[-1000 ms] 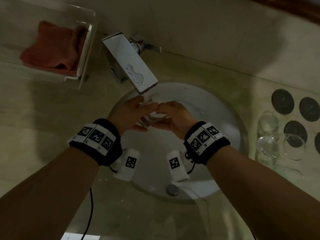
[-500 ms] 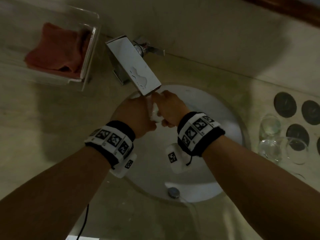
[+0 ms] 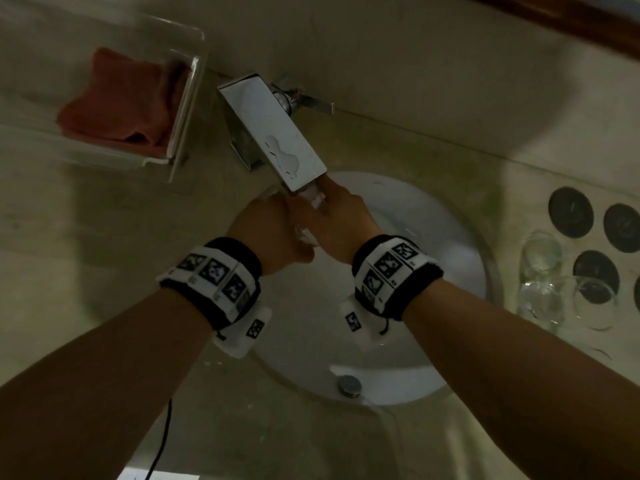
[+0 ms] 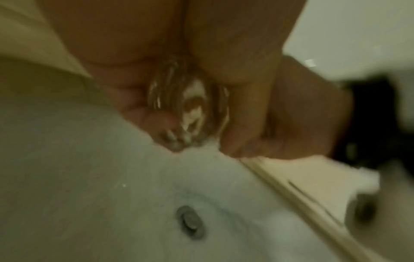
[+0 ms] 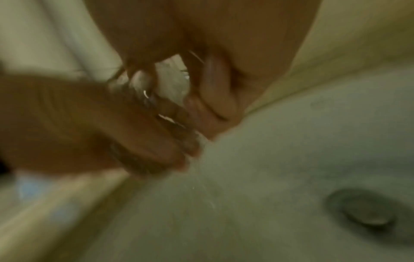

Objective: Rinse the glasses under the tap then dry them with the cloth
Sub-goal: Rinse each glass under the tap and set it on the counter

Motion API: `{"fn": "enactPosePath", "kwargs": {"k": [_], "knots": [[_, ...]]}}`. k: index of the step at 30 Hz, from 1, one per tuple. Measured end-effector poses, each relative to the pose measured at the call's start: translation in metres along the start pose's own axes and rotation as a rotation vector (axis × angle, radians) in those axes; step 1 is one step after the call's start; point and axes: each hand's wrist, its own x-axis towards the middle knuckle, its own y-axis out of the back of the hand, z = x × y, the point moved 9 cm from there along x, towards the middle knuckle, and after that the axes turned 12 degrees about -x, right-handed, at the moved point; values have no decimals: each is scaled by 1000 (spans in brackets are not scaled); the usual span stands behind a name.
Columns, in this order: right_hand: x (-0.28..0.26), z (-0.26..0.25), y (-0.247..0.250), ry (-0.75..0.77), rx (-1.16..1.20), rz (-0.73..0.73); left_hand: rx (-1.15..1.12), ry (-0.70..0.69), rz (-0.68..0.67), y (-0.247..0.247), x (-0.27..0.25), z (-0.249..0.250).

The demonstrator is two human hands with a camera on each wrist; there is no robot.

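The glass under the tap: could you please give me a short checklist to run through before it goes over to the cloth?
1. Glass held by both left hand and right hand: ok.
2. Glass under the tap spout: ok.
3. Water reaching the glass: ok, drips fall into the sink.
4. Inside fully rinsed: cannot tell, views are blurred.
5. Cloth within sight, in the clear tray: ok.
6. Other glasses standing clear of the sink: ok.

Red cloth, white sink, blk/wht checker-marked wristbands.
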Motion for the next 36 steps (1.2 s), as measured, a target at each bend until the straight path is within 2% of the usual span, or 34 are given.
{"fn": "enactPosePath", "kwargs": {"k": [3,5,7,10,12,13,16,18,20,22,26,36], "knots": [[3,12,-8,-126,-28,-72,48,-9,57,-9,1,-9],[-1,3,-5,-46,-167,-75,16,10,37,-12,2,-14],[-8,-12,-2,115,-291,-48,-248,77,8,-9,3,-21],[-18,-14,11,164,-13,18,-604,139,-89,-7,0,-18],[-19,-14,18,155,28,79,-694,121,-102,-7,2,-15],[-16,-11,16,129,12,76,-687,105,-104,-10,3,-14],[-8,-4,7,-17,-103,23,-369,-1,-29,-17,3,-15],[-9,3,7,-63,-13,57,-431,-21,88,-10,1,-20],[-12,6,8,-20,67,99,-409,-25,171,-2,1,-26],[-15,10,6,34,141,118,-352,-28,189,0,3,-32],[-15,20,8,56,277,137,-518,9,222,5,1,-38],[-13,27,8,110,188,144,-550,-80,233,3,0,-28]]}}
